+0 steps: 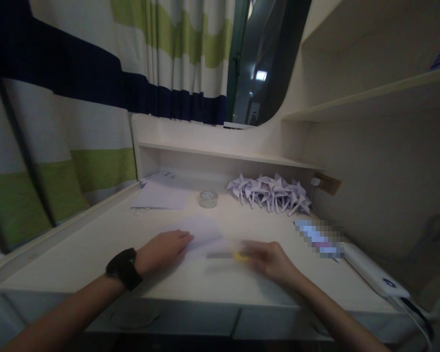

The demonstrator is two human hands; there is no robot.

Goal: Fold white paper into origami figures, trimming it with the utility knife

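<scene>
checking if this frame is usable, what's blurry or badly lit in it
Head view: dim overall, the curtain dark. The right hand is smeared by motion blur, as is the yellow-tipped thing at its fingers, so its grip cannot be told. The left hand on the sheet of paper is sharper. A pixelated patch masks something on the desk. Wide-lens distortion bends the edges.

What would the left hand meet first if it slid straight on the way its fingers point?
The left hand points right and slightly away, fingertips already on the sheet of paper. Beyond that, probably the blurred right hand with its yellow-tipped tool, though depth is unclear.
</scene>
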